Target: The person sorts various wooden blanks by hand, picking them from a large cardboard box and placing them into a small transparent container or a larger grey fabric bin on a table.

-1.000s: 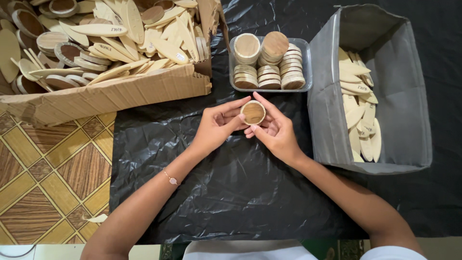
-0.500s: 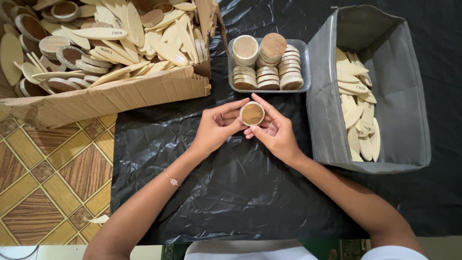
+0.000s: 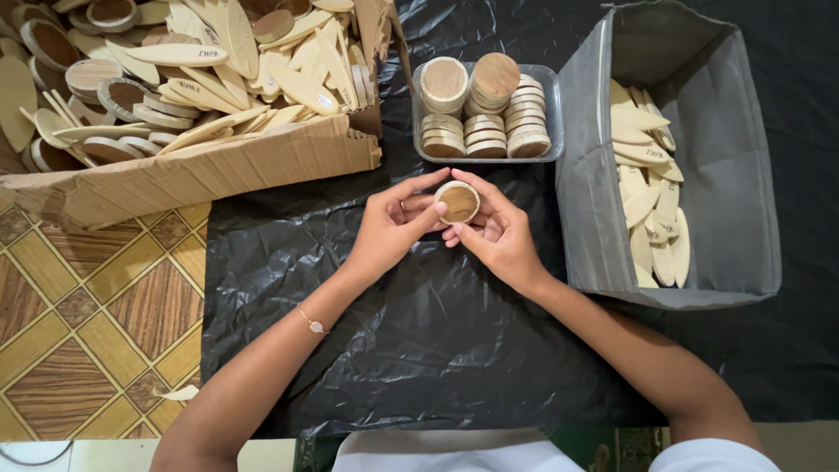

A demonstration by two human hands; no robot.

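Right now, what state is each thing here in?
Round wooden piece: held up between both hands.
Left hand: gripping the piece.
Right hand: gripping the piece.
Cardboard box: open, heaped with wooden pieces.
Clear tray: holding stacked wooden discs.
Grey fabric bin: open, partly filled with oval slats.

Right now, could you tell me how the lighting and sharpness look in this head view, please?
Head view: even, soft light; sharp on both hands, left hand and right hand, and the round wooden piece they hold; glare streaks on the black plastic sheet; grey fabric bin walls lean outward near the frame's edge.
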